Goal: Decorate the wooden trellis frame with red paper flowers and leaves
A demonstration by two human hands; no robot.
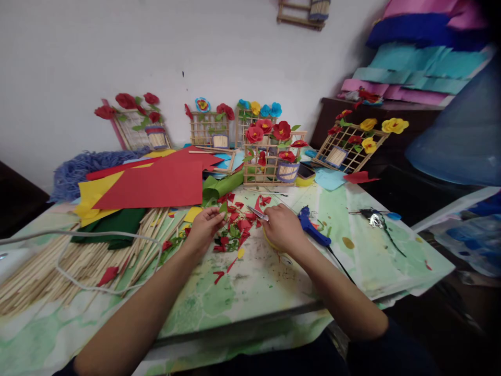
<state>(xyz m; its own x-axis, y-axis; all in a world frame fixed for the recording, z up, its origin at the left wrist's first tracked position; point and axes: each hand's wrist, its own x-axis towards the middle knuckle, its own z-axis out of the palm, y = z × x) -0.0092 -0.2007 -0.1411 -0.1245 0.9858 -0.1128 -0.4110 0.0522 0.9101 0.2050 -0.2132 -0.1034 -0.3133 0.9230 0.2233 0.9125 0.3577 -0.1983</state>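
Note:
My left hand (206,228) pinches a small green paper leaf (223,209) between thumb and fingers, over the middle of the table. Closed around the handles of a pair of scissors (257,212), my right hand (282,225) points the metal blades left toward the leaf, a short gap apart from it. The scissors' handles are mostly hidden by the fingers. Below and between both hands lies a pile of red and green paper scraps (234,233). A blue hot glue gun (313,227) rests just right of my right hand.
Bamboo sticks (78,271) and a white cable (117,290) lie at the left, below red card sheets (156,183). Lattice frames with paper flowers (270,156) stand along the back. The glue gun's black cord (341,265) runs to the front edge.

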